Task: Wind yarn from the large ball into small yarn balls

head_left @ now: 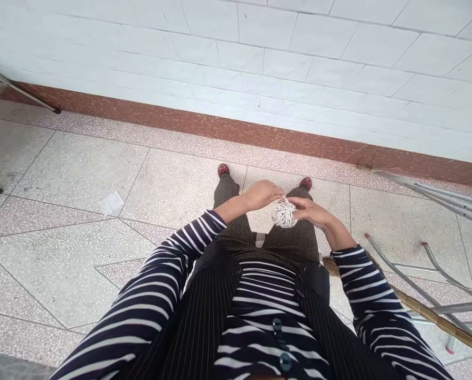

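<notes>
A white ball of cord (pixel 284 214) with dark flecks is in front of my lap, above the gap between my legs. My right hand (pixel 313 212) grips it from the right side, thumb and fingers around its edge. At the ball's upper left, my left hand (pixel 263 194) has its fingers pressed together on a short strand that rises from the top of the ball. The fingertips of both hands nearly meet there. The far side of the ball and part of the strand are hidden.
A white tiled wall (pixel 267 63) with a reddish-brown base strip stands ahead. White paper (pixel 111 203) lies on the speckled floor at left. At right are a metal-legged frame (pixel 402 266), metal bars (pixel 437 191) and a long woven edge (pixel 430 311). A metal leg (pixel 30 95) stands upper left.
</notes>
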Action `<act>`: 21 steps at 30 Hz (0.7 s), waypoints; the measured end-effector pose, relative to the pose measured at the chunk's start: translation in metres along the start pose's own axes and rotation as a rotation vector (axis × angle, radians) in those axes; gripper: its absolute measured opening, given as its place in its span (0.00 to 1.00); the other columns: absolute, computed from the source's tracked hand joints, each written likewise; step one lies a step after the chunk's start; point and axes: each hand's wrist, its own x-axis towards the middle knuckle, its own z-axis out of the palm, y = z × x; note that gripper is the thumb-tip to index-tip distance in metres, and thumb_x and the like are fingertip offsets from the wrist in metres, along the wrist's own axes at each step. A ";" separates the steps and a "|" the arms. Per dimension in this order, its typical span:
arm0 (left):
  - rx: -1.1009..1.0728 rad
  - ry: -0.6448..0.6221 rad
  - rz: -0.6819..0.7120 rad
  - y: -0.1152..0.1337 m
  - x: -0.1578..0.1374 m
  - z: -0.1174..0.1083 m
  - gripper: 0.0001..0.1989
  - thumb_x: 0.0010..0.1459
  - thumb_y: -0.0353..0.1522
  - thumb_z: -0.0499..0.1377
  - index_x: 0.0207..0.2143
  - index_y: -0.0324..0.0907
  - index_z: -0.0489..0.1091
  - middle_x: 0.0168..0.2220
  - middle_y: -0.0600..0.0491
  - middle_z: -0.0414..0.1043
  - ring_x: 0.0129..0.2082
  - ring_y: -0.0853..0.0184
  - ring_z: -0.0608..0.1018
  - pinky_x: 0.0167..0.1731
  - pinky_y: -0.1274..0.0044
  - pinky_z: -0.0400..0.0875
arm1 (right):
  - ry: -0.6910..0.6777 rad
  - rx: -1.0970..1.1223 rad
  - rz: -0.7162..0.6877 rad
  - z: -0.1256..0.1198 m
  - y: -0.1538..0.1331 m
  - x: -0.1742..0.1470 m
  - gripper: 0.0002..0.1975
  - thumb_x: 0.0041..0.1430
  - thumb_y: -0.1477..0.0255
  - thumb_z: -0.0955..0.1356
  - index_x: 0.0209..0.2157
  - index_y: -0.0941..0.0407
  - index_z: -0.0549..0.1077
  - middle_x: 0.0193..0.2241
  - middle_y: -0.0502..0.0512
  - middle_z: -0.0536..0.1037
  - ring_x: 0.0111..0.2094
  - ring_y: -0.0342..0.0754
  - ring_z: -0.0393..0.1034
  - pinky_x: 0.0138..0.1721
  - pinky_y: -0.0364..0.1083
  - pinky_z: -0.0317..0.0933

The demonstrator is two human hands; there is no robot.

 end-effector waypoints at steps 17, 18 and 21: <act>-0.336 -0.033 -0.602 -0.058 -0.014 0.098 0.18 0.65 0.32 0.56 0.55 0.38 0.74 0.46 0.47 0.80 0.45 0.62 0.81 0.48 0.75 0.73 | 0.181 0.232 -0.236 0.017 0.007 -0.064 0.40 0.38 0.67 0.80 0.56 0.46 0.71 0.48 0.52 0.76 0.49 0.54 0.70 0.49 0.48 0.65; -0.334 -0.043 -0.610 -0.057 -0.014 0.104 0.20 0.65 0.32 0.56 0.57 0.39 0.72 0.47 0.48 0.80 0.45 0.62 0.80 0.48 0.75 0.73 | 0.194 0.263 -0.245 0.017 0.010 -0.068 0.39 0.37 0.66 0.81 0.55 0.47 0.73 0.48 0.52 0.77 0.50 0.54 0.70 0.50 0.48 0.65; -0.306 -0.078 -0.579 -0.051 -0.011 0.119 0.22 0.65 0.33 0.57 0.61 0.41 0.69 0.51 0.48 0.78 0.49 0.62 0.80 0.51 0.74 0.72 | 0.264 0.387 -0.253 0.016 0.021 -0.081 0.38 0.34 0.64 0.81 0.52 0.49 0.76 0.46 0.51 0.78 0.46 0.53 0.72 0.49 0.47 0.66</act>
